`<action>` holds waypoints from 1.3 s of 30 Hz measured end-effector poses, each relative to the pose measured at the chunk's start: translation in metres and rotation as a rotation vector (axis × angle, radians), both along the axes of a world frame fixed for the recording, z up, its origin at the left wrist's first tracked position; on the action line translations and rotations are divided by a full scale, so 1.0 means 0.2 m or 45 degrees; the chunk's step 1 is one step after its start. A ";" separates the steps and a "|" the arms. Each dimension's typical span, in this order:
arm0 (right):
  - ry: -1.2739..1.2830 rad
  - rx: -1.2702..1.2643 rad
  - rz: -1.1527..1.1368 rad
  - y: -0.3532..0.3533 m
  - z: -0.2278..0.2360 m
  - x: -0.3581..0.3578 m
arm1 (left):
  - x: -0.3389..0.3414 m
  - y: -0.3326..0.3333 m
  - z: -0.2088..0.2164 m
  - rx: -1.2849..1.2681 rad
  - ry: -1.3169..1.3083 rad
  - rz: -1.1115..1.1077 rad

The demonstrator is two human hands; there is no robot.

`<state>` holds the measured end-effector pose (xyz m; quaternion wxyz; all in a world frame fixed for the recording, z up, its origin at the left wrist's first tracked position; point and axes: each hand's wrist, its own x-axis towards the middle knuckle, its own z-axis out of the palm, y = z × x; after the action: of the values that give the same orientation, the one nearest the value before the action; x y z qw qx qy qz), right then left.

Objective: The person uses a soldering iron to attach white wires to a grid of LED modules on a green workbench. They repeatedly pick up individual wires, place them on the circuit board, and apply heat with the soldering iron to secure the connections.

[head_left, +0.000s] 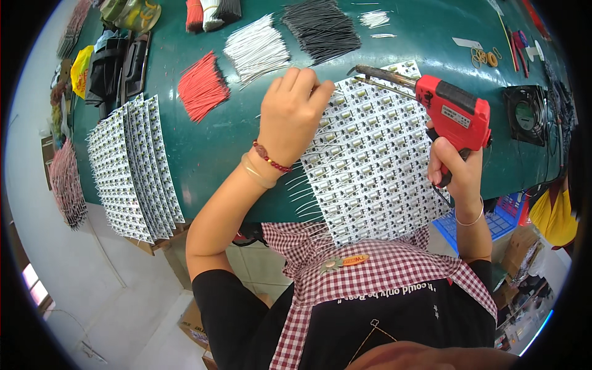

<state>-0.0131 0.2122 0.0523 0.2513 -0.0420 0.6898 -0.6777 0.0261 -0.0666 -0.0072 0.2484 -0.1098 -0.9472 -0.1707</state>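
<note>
A white panel of small circuit boards [376,160] lies in front of me, with rows of little components and thin white wires [302,191] sticking out along its left side. Over its upper left corner is my left hand [290,102], fingers curled and pinched together; whatever they hold is hidden. My right hand [459,163] grips a red and black soldering gun [453,111] by its handle. The gun's dark tip points left above the panel's far edge, a short way from my left fingertips.
Bundles of red wires [203,86], white wires [256,49] and black wires [320,31] lie on the green table [166,37]. A stack of similar panels [132,172] stands at the left edge. At right are a black fan [525,114], a solder-like coil [491,58] and a blue basket [502,222].
</note>
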 end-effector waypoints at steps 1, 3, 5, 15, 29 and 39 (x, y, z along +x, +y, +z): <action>-0.015 0.001 0.001 0.00 0.00 0.00 | -0.01 0.01 -0.02 0.025 -0.013 -0.013; -0.026 0.016 0.011 0.01 -0.01 0.00 | -0.01 0.01 -0.05 0.053 -0.040 -0.055; -0.020 0.042 0.028 0.02 -0.03 0.00 | -0.02 0.02 -0.07 0.060 -0.061 -0.109; -0.113 0.078 0.037 0.04 -0.06 0.02 | -0.01 0.05 -0.09 -0.012 -0.081 -0.134; -0.069 0.141 0.008 0.05 -0.07 0.05 | -0.01 0.07 -0.07 -0.042 -0.086 -0.151; -0.056 0.184 0.026 0.04 -0.05 0.05 | -0.01 0.07 -0.07 -0.035 -0.087 -0.152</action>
<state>-0.0021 0.2203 0.0426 0.2757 -0.0161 0.7308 -0.6243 0.0243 -0.0520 -0.0204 0.2038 -0.1637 -0.9491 -0.1757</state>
